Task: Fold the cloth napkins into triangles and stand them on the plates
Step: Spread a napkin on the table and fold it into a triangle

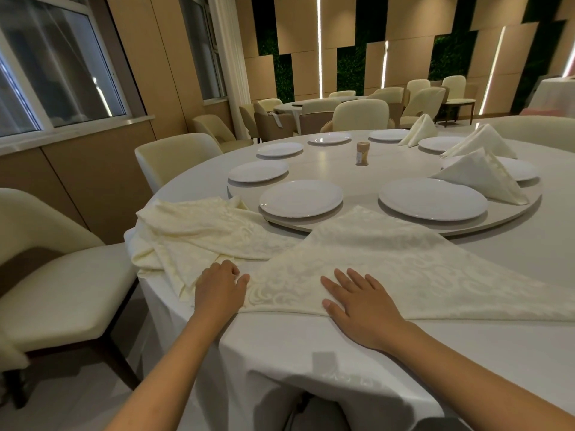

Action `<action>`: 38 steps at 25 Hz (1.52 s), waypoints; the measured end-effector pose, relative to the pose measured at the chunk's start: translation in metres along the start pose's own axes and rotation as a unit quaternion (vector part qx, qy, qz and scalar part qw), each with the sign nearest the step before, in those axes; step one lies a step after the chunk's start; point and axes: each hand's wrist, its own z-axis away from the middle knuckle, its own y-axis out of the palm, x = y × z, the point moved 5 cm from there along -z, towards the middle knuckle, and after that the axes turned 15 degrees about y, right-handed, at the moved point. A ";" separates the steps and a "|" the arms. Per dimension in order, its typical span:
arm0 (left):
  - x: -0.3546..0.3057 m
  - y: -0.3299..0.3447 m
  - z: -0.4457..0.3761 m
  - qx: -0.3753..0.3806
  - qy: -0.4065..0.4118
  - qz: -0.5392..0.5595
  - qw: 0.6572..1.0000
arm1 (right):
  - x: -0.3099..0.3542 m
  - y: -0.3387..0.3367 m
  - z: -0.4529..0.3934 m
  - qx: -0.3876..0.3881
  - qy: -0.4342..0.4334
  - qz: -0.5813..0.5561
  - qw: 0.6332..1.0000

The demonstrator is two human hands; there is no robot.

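Note:
A cream patterned napkin (404, 269) lies folded into a large flat triangle on the white tablecloth in front of me. My left hand (219, 289) pinches its left corner, fingers curled. My right hand (357, 301) presses flat on the napkin's near edge, fingers straight. A pile of several unfolded napkins (199, 234) lies at the left. White plates (301, 199) (432, 199) ring the turntable. Three folded napkins (479, 175) (482, 141) (420, 129) stand on plates at the right.
A grey turntable (357, 178) carries the plates and a small tan shaker (362, 153) at its middle. Cream chairs (46, 300) (174, 157) stand to the left of the table. The table edge runs just below my hands. More tables and chairs stand behind.

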 end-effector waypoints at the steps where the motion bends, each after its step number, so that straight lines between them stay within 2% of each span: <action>1: 0.004 -0.001 0.002 0.010 -0.006 0.008 1.000 | -0.001 0.001 -0.001 0.000 0.002 0.002 1.000; 5: 0.015 -0.001 -0.003 0.098 -0.022 0.044 0.994 | 0.002 -0.002 0.000 -0.020 -0.010 -0.015 1.000; 8: 0.012 -0.006 -0.003 0.065 -0.012 0.112 0.992 | 0.009 -0.017 0.009 -0.104 -0.081 -0.096 0.987; 11: 0.005 -0.014 0.002 0.043 -0.011 0.135 0.990 | 0.013 -0.025 0.015 -0.130 -0.127 -0.144 0.973; 13: 0.006 -0.016 0.003 0.079 0.003 0.112 0.991 | 0.015 -0.025 0.017 -0.130 -0.133 -0.149 0.971; 15: 0.010 -0.022 0.004 0.135 0.008 0.139 0.981 | 0.020 -0.026 0.018 -0.141 -0.140 -0.129 0.972; 17: 0.010 -0.035 0.007 0.159 0.018 0.213 0.964 | 0.022 -0.029 0.018 -0.128 -0.121 -0.134 0.975; 20: 0.003 -0.064 0.020 0.158 0.032 0.288 0.944 | 0.020 -0.035 0.028 -0.044 -0.100 -0.182 0.977; 22: -0.004 -0.081 0.032 0.171 -0.002 0.366 0.915 | 0.019 -0.036 0.043 0.033 -0.114 -0.213 0.970; 25: -0.024 -0.095 0.047 0.171 -0.062 0.531 0.828 | 0.021 -0.035 0.069 0.156 -0.144 -0.250 0.945; 27: -0.042 -0.094 0.048 0.160 -0.100 0.604 0.774 | 0.019 -0.037 0.079 0.208 -0.147 -0.281 0.925; 30: -0.068 -0.078 0.040 0.135 -0.183 0.709 0.667 | 0.009 -0.039 0.086 0.249 -0.097 -0.379 0.886; 32: -0.080 -0.064 0.027 0.121 -0.212 0.769 0.591 | 0.001 -0.036 0.084 0.245 -0.026 -0.461 0.852; 33: -0.085 -0.055 0.020 0.119 -0.218 0.787 0.565 | -0.004 -0.036 0.082 0.229 0.018 -0.495 0.838; 34: -0.088 -0.046 0.013 0.123 -0.224 0.794 0.552 | -0.008 -0.036 0.080 0.206 0.058 -0.512 0.832; 35: -0.091 -0.036 0.006 0.134 -0.229 0.788 0.555 | -0.011 -0.037 0.078 0.179 0.090 -0.506 0.839; 37: -0.096 -0.017 -0.005 0.163 -0.240 0.752 0.592 | -0.014 -0.040 0.076 0.129 0.115 -0.438 0.882; 38: -0.100 -0.007 -0.009 0.177 -0.244 0.720 0.624 | -0.013 -0.040 0.074 0.104 0.111 -0.396 0.905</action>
